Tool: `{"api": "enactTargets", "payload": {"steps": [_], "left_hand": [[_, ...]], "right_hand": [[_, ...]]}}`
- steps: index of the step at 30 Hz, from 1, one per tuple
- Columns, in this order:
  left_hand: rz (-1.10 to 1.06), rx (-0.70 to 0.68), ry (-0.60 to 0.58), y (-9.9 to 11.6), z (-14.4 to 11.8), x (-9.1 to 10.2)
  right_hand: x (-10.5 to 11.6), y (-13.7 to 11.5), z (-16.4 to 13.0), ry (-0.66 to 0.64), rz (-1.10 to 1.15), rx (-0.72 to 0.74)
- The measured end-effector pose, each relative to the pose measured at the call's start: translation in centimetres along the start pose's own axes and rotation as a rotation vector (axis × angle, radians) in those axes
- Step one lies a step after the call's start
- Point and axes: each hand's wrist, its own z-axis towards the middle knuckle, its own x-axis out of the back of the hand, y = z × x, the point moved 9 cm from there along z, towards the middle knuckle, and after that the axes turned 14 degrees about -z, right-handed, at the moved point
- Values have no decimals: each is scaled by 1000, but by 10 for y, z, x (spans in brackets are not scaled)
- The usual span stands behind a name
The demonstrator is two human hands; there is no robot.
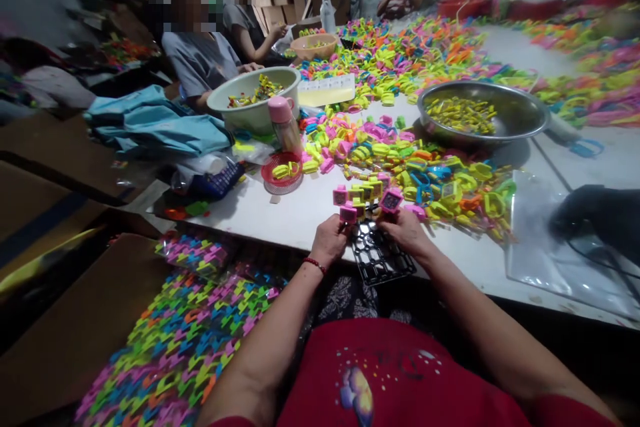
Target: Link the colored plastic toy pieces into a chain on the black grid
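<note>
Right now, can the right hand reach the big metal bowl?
Probably not yet: the right hand holds the black grid, and a heap of bright plastic pieces lies between it and the bowl.

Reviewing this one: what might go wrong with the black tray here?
The black lattice tray seems to jut past the edge of the white table, so it might tip toward the lap if the left hand or right hand loosens.

The pink and yellow pieces crowding its far end might slip off, perhaps into the loose pile just beyond.
</note>
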Motion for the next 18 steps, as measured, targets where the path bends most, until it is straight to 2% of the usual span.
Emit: {"api": "enactTargets", "payload": {"steps": [2,6,13,18], "left_hand": [[-3,-17,-6,1,0,0],[-1,-27,-23,3,-1,-1],[-18,-40,-36,5,-1,-2],[17,-41,-46,6,0,-2]], "right_hand": [[-11,-7,7,-22,-68,22],[-18,-17,15,-26,-261,131],[-27,-22,24,-182,-404,282],[-34,-31,24,-156,-469,325]]}}
